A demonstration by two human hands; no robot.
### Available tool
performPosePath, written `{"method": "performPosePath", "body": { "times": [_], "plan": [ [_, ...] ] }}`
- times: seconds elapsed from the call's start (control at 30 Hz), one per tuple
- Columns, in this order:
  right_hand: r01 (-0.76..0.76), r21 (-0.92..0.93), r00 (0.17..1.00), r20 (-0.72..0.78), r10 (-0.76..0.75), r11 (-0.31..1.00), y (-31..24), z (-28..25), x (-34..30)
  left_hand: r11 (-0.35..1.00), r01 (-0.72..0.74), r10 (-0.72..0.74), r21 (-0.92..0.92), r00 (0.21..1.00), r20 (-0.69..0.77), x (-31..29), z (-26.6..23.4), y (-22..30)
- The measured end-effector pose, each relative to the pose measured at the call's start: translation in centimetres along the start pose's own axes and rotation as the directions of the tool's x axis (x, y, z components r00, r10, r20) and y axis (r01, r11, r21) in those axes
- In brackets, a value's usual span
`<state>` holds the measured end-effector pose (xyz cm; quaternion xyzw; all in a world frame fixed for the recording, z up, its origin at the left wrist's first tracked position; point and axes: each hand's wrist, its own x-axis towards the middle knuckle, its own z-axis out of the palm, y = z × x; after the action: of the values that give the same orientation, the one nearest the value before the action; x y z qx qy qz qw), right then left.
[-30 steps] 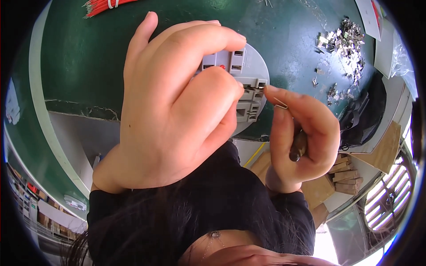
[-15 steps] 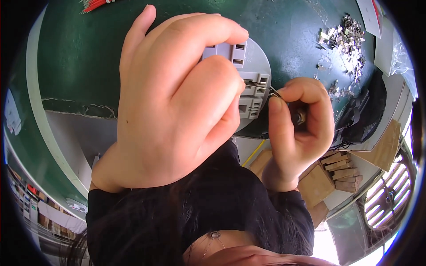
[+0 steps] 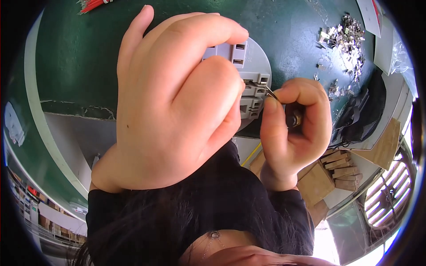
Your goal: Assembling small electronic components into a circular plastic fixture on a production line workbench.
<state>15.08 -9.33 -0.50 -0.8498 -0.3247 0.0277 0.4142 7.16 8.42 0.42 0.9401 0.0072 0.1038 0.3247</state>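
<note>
Under my left hand point(image 3: 173, 102) lies a round grey plastic housing point(image 3: 258, 55) with rectangular slots and raised ribs. The left fingers are curled over its near left part, with the index fingertip and thumb side close to the slots; the thumb tip is mostly hidden. My right hand point(image 3: 297, 124), at the housing's right edge, pinches thin pointed metal tweezers point(image 3: 271, 92) between thumb and index finger. Their tips reach the slotted block at the housing's right side. Something dark with a brass-coloured bit point(image 3: 293, 119) shows inside the curled right fingers; its kind cannot be made out.
A pile of small metal clips point(image 3: 348, 40) spreads over the green tabletop point(image 3: 288, 26) at the right. Red wires point(image 3: 91, 4) lie at the far left. A black mesh bag point(image 3: 370, 111) sits by the right edge, above wooden blocks point(image 3: 341, 170) and cardboard point(image 3: 316, 184) lower down.
My right hand has shifted slightly left, taking the tweezers closer in against the slotted block. My left hand and the housing stay almost still.
</note>
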Motion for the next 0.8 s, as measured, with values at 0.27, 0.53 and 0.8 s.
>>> {"method": "performPosePath", "body": {
  "times": [0.27,0.53,0.8],
  "plan": [
    [0.251,-0.308,0.964,0.167,-0.208,0.918,-1.1,-0.9,1.3,0.993,-0.106,0.106,0.048,0.994,-0.018,0.1,0.3,-0.9],
    [0.572,-0.580,0.739,0.672,-0.057,0.580,-6.1,-2.5,5.6,0.970,-0.233,0.238,0.066,0.966,-0.097,-0.4,1.6,-3.9],
    [0.561,-0.513,0.707,0.705,-0.054,0.650,-6.5,-2.6,7.7,0.980,-0.193,0.197,0.043,0.974,-0.114,0.2,1.3,-3.5]
  ]
}}
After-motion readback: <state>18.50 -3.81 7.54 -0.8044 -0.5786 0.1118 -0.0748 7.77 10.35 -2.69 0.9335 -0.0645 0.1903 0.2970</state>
